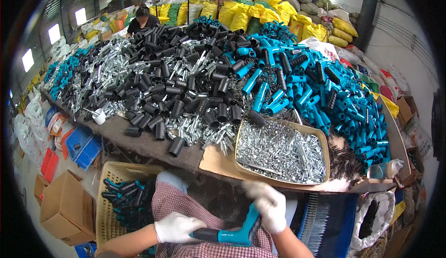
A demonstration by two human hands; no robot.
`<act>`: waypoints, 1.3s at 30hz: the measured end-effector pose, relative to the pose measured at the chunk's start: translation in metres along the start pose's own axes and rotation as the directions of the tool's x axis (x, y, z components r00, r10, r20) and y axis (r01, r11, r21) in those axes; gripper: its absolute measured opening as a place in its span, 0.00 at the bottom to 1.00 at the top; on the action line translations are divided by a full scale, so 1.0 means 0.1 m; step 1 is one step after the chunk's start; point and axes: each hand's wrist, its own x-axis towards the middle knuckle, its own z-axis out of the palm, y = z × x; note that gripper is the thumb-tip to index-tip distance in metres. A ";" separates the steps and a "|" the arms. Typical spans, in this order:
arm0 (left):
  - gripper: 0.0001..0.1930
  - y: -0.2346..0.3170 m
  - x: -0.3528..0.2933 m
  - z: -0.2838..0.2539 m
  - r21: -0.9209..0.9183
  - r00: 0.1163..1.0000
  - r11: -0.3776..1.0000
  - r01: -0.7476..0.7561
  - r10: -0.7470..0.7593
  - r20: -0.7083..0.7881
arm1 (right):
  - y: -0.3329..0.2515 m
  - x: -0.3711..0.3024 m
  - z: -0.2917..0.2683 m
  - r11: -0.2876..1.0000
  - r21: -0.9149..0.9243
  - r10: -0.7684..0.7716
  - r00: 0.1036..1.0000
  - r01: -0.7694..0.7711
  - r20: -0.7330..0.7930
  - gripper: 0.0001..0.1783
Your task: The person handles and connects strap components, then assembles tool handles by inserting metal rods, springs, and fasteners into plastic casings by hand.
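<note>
Teal plastic L-shaped tool body with a black tubular end (234,237) lies over the lap, between the hands. Left hand in a white knit glove (175,228) is wrapped round the black end; right hand in a matching glove (270,207) is at the upright handle (fingers blurred, so can't tell if it's gripping or just resting on it). To do this well, I'd let the left be the fixture: firm wrap, barrel level, wrist straight, forearm in line with the tube so any push from the right doesn't twist it. Right should load along the handle, palm square, glove fabric out of the joints. Edges: dark cloth-covered worktable (116,135) fronts both hands; the cream rectangular tray of small silver metal parts (278,179) sits near its edge, just ahead of the right fingers, so an upward swing could clip it. Yellow plastic lattice crate (101,197) bounds the left forearm, blue bin of thin metal rods (341,221) is off the right. Best room looks to be low, over the red-checked apron (174,202) between the hands.
</note>
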 end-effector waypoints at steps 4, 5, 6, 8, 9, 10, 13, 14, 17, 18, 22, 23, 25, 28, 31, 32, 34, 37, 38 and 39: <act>0.20 -0.09 0.22 -0.10 -0.294 0.802 0.848 0.440 -0.519 -0.296 | 0.03 -0.19 0.13 0.963 -0.229 -0.161 0.985 0.142 -0.068 0.16; 0.20 -0.03 0.26 -0.04 -0.066 0.866 0.872 0.485 -0.489 -0.100 | 0.03 -0.18 0.17 0.957 -0.203 -0.215 0.977 0.208 -0.010 0.14; 0.21 -0.01 0.28 -0.02 0.172 0.872 0.871 0.461 -0.480 0.094 | 0.12 -0.14 0.14 0.963 -0.086 -0.251 0.967 0.254 0.047 0.16; 0.17 -0.06 0.11 0.14 0.027 0.996 0.997 -0.067 0.068 -0.061 | 0.19 -0.18 -0.01 0.991 0.132 0.005 0.997 0.005 -0.074 0.20; 0.17 -0.08 0.14 0.11 0.013 0.978 0.999 -0.046 0.048 -0.201 | 0.26 -0.15 -0.06 0.969 0.221 0.149 0.977 -0.112 -0.156 0.25; 0.17 -0.08 0.17 0.06 -0.004 0.941 1.000 -0.028 0.025 -0.337 | 0.25 -0.22 -0.05 0.987 0.078 0.157 0.965 -0.144 -0.211 0.24; 0.20 -0.10 0.28 0.16 -0.082 0.881 0.898 0.433 -0.441 -0.171 | 0.05 -0.23 0.21 0.981 -0.105 -0.173 0.982 0.165 -0.074 0.22; 0.20 -0.09 0.29 0.20 0.103 0.908 0.905 0.413 -0.418 0.035 | 0.09 -0.17 0.13 0.948 -0.144 -0.272 0.957 0.284 0.100 0.24; 0.18 -0.09 0.23 0.09 0.102 0.998 0.995 0.020 -0.014 -0.053 | 0.18 -0.17 -0.10 0.993 0.115 -0.006 0.998 0.014 -0.067 0.31; 0.17 -0.11 0.20 0.07 0.071 0.955 0.993 -0.099 0.115 -0.275 | 0.15 -0.21 -0.06 0.978 0.188 0.125 0.978 -0.093 -0.165 0.29; 0.14 -0.13 0.42 0.07 -0.183 0.885 0.894 0.409 -0.437 -0.159 | -0.07 -0.10 0.12 0.858 -0.328 -0.417 0.909 0.395 0.004 0.13; 0.13 -0.01 0.49 -0.02 0.013 0.931 0.931 0.364 -0.364 0.011 | -0.10 -0.10 0.09 0.799 -0.501 -0.355 0.933 0.332 0.052 0.12; 0.11 0.07 0.35 -0.01 0.206 0.992 0.974 0.095 -0.111 0.065 | -0.04 -0.07 0.02 0.753 -0.656 -0.155 0.984 0.061 -0.087 0.12; 0.12 0.19 0.42 -0.40 0.448 0.991 0.894 -0.007 0.066 -0.117 | 0.63 -0.10 -0.29 0.810 -0.217 0.577 0.807 -0.544 0.129 0.15; 0.10 0.07 0.63 -0.53 0.561 0.967 0.817 -0.132 0.230 -0.109 | 0.76 -0.28 -0.10 0.827 -0.334 0.552 0.765 -0.452 0.331 0.27; 0.09 0.07 0.70 -0.53 0.575 0.968 0.802 -0.164 0.244 -0.064 | 0.64 -0.19 -0.06 0.876 -0.284 0.479 0.776 -0.391 0.410 0.30; 0.09 0.15 0.85 -0.51 0.570 0.938 0.778 -0.265 0.346 -0.035 | 0.64 -0.20 0.10 0.963 -0.066 0.268 0.887 -0.263 0.375 0.32; 0.13 0.19 1.06 -0.68 0.658 0.892 0.716 -0.234 0.427 -0.148 | 0.50 -0.16 0.18 0.679 0.273 0.515 0.707 -0.681 0.484 0.38; 0.14 0.11 1.16 -0.77 0.644 0.828 0.736 -0.208 0.483 -0.285 | 0.51 -0.19 0.16 0.640 0.362 0.526 0.730 -0.678 0.436 0.37; 0.15 0.01 1.25 -0.80 0.500 0.838 0.860 -0.098 0.343 -0.425 | 0.54 -0.22 0.13 0.646 0.365 0.524 0.737 -0.671 0.427 0.37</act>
